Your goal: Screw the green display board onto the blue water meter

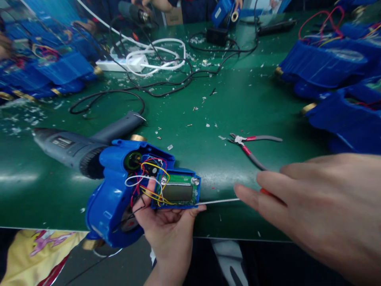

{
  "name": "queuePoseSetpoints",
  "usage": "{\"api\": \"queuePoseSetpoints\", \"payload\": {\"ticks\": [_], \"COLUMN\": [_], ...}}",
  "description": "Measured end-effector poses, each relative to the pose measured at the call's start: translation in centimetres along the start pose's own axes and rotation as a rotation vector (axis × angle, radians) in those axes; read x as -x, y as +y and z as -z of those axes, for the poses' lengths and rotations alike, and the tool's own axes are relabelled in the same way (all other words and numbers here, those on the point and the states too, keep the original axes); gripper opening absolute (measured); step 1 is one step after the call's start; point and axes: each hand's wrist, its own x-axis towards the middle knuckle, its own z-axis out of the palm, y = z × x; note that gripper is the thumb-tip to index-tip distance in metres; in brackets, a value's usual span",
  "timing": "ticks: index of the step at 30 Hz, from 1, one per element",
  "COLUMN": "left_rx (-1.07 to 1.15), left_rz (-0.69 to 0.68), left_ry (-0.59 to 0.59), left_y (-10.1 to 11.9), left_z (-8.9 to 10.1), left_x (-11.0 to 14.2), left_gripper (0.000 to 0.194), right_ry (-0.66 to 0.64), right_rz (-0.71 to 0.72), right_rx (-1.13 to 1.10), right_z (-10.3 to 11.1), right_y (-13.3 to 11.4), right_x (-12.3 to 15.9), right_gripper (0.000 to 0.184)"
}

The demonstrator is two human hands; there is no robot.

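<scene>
My left hand (169, 226) grips a small display module (178, 192), a green circuit board with a grey screen in a blue frame. Coloured wires run from it into an open blue meter housing (111, 198) with brass ends, tilted at the table's front edge. In my right hand (315, 206) is a screwdriver (220, 201); its thin shaft points left and its tip meets the module's lower right corner. Most of its red-orange handle is hidden by my fingers. Diagonal cutters (253, 145) with grey and red handles lie open beyond my right hand.
A grey heat gun (71, 147) lies behind the housing. Further back are a white power strip (122, 64), tangled cables and plastic scraps. More blue housings stand at left (59, 69) and right (324, 63). Other people's hands show at the far side.
</scene>
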Motion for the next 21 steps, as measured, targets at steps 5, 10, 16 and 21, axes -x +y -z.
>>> {"api": "queuePoseSetpoints", "payload": {"ticks": [5,10,16,21], "left_rx": [0.004,0.012,0.012,-0.018], "left_rz": [0.080,0.054,0.055,0.072], "left_ry": [0.033,0.097,0.142,0.123], "left_y": [0.1,0.6,0.8,0.8], "left_z": [-0.2,-0.9,-1.5,-1.4], "left_x": [0.1,0.1,0.2,0.3], "left_gripper": [0.090,0.087,0.088,0.087], "right_ry": [0.068,0.140,0.163,0.205], "right_rz": [0.067,-0.083,-0.136,-0.183], "right_rx": [0.089,0.012,-0.013,-0.135], "right_z": [-0.3,-1.8,-3.4,-3.6], "right_y": [-2.3,-3.7,-4.7,-4.6], "right_x": [0.6,1.9,2.7,2.9], "right_gripper": [0.037,0.042,0.054,0.061]}}
